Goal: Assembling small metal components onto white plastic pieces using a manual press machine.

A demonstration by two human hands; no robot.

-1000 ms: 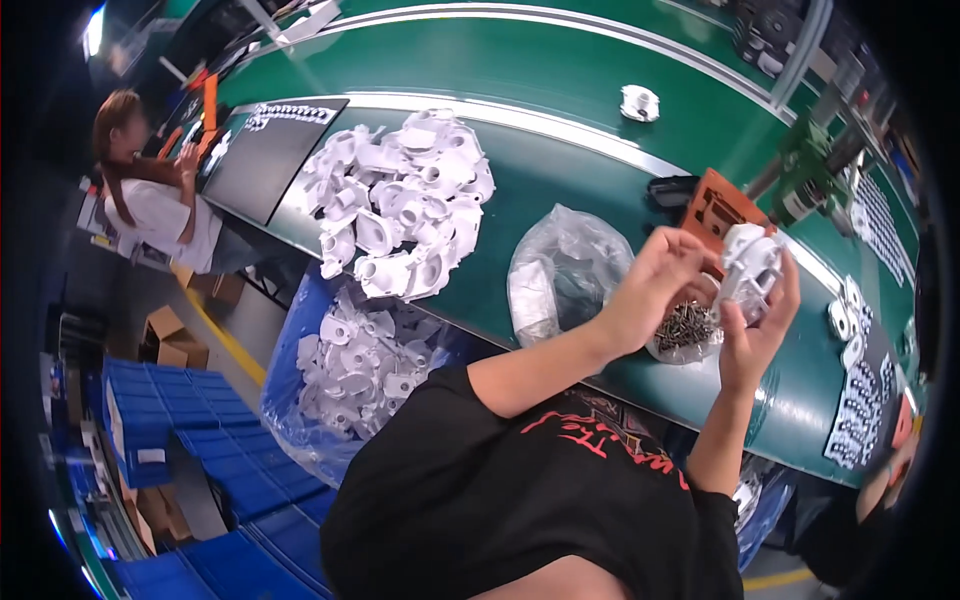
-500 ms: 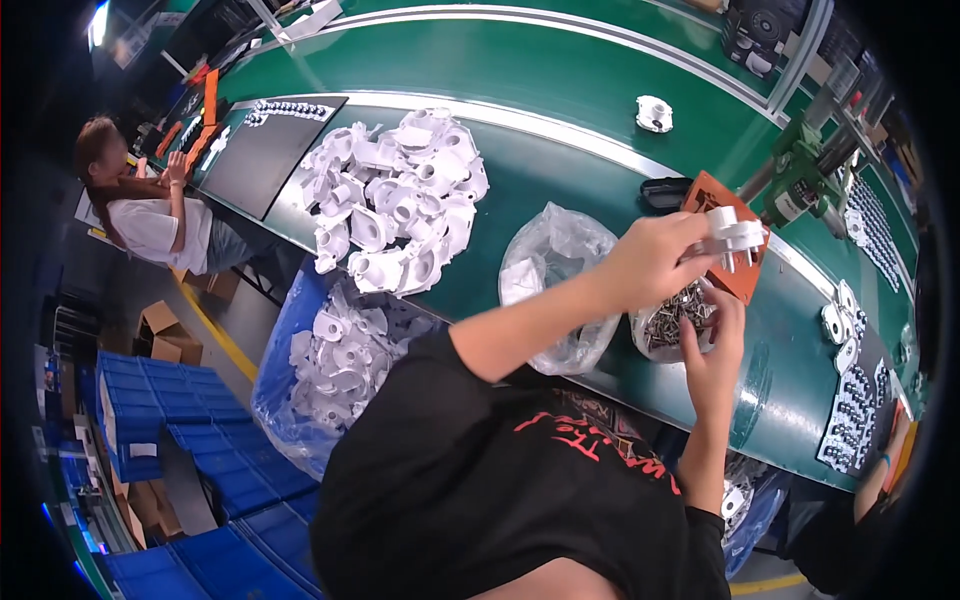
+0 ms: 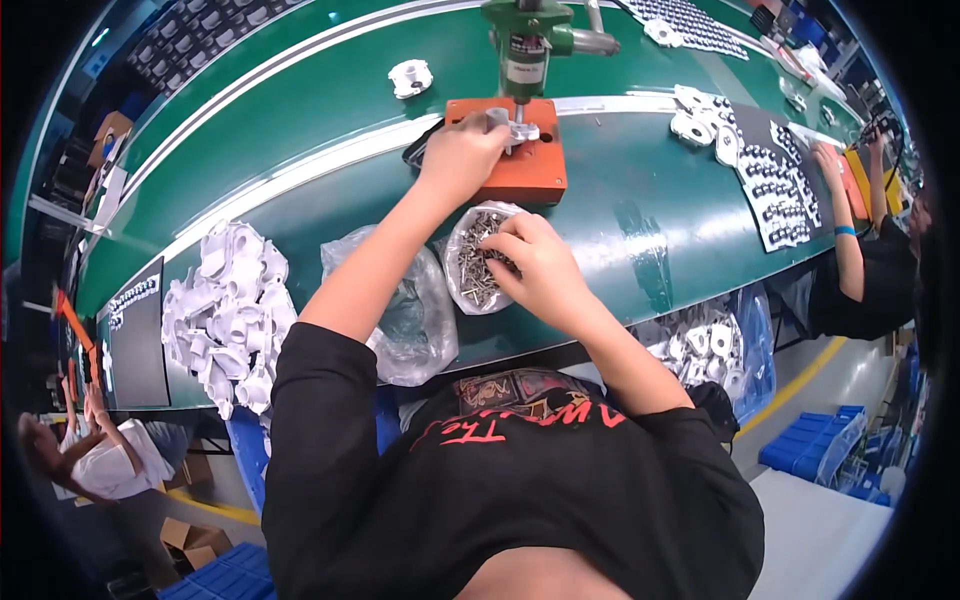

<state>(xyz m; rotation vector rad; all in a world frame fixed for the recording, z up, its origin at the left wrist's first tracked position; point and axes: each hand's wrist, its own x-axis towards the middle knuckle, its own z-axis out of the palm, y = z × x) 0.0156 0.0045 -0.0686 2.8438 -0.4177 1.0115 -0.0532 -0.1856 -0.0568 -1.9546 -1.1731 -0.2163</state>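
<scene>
1. Gripping a white moulded part [image 3: 524,132] between thumb and fingers, the left hand [image 3: 462,155] is keeping hold of its left side; the part is sitting at the fingertips, up and to the right of the palm.
2. Lying above the orange block [image 3: 530,180], the part is lining up below the narrow spindle [image 3: 520,109] of the green press [image 3: 526,62]; whether it is touching block or spindle, I cannot tell.
3. Running roughly left to right, its longer side is pointing away from the left fingers, while a short round collar is standing up at the end nearest them.
4. Being the nearer hand, the left is touching the part; the right hand [image 3: 540,268] is staying apart from it, lower and to the right, on the wearer's side of the block.
5. Bending its fingers over the small metal screws [image 3: 476,280], the right hand is touching into the plastic-lined tub [image 3: 453,285]; whether it is pinching a screw, I cannot tell.
6. Showing pale and smooth, the part is looking like a flat plate with a raised ring; the hand is hiding some of it. A similar white piece [image 3: 410,79] is resting alone on the green belt [image 3: 330,100].
</scene>
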